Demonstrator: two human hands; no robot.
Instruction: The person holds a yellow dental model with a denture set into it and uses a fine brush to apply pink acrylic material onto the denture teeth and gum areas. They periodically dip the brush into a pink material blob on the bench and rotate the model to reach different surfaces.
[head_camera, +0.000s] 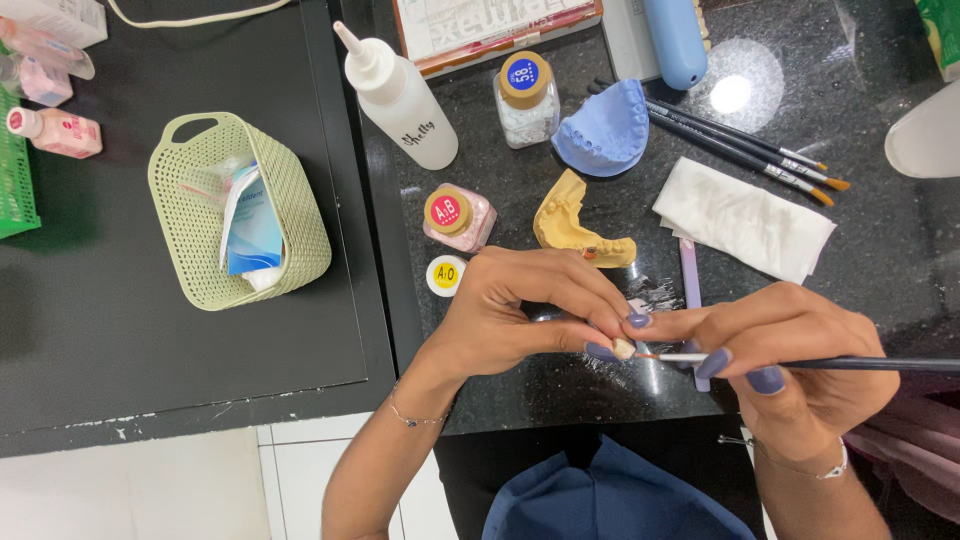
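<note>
Head view: over a dark speckled worktop (880, 260), the left hand (520, 315) pinches a small pale tooth-shaped piece (624, 349) between thumb and fingertips, turned toward the other hand so its surface faces the tool. The right hand (800, 365) grips a thin brush (800, 361) like a pen, fingers closed around the handle, the tip touching the small piece; the two hands meet close together, which appears to steady the fine work. Just beyond the left hand lie a yellow dental cast (570, 225) and a small white pot with a yellow lid (445, 274), near enough to reach without shifting. Just past the right hand's fingers a lilac-handled tool (689, 275) lies flat, and beyond it a folded white tissue (745, 215), placed as if for wiping. Farther from the left hand stand a pink jar with a red lid (458, 215), a clear jar with a tan and blue lid (526, 98), a white squeeze bottle (400, 100) and a blue dental cast (605, 130). Spare brushes (740, 150) lie in a row beyond the tissue. Well off to the left hand's outer side, on a black surface (120, 320), a pale green basket (190, 225) holds small packets.
</note>
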